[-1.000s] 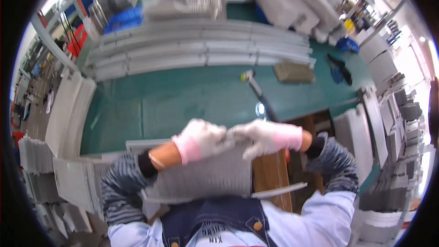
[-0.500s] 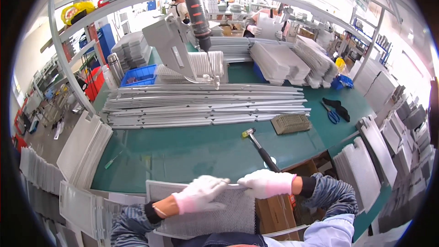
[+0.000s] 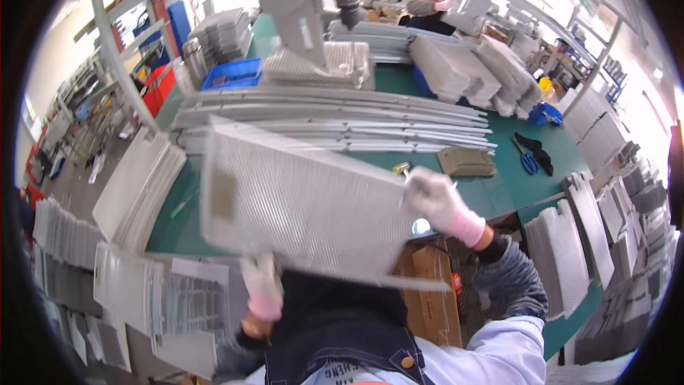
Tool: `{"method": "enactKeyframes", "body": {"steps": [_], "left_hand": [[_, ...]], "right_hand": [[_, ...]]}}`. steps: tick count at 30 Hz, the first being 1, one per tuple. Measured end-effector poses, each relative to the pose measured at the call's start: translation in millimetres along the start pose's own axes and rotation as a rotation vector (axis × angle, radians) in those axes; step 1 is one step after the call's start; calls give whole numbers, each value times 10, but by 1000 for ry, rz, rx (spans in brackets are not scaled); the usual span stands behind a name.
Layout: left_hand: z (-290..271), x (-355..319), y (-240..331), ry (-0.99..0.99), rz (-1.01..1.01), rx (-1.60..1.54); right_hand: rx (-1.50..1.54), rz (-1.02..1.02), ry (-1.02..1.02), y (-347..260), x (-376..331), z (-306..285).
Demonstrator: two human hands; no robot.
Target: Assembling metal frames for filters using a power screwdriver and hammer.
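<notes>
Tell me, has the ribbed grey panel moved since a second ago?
Yes. The ribbed grey panel has swung up from the lap, now tilted over the green table edge.

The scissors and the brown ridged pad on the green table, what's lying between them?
Nothing: in the head view, only bare green table separates the scissors from the brown ridged pad.
</notes>
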State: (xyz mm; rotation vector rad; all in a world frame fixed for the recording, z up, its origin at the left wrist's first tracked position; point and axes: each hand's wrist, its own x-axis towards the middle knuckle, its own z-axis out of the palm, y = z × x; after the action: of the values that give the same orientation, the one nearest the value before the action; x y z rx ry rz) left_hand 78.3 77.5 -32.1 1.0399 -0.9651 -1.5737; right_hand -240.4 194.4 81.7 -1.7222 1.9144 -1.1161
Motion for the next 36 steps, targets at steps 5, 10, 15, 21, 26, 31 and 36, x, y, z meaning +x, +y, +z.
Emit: {"method": "enactKeyframes", "body": {"steps": [5,10,15,21,26,31,36], "left_hand": [[668,641,1633,-296,908,415],[1018,857,1157,-1183,394,1147],[1085,620,48,-1553,303,1000],[824,810,585,-1701,200,1460],[307,879,1106,-1611,53,1665],[286,859,1063,-1595,2,1536],[-121,797,1010,-1454,94,1292]], "right_hand": [[18,92,-221,-331,-51,552],[-72,-319,-914,-68,-727,1270],[-222,-427,-369,-628,-122,703],[-353,-7,-559,158,-185,648],[-244,33,-641,206,-45,809],[-139,-122,-733,-370,350,1457],[-175,-87,-807,-495,434,1661]]}}
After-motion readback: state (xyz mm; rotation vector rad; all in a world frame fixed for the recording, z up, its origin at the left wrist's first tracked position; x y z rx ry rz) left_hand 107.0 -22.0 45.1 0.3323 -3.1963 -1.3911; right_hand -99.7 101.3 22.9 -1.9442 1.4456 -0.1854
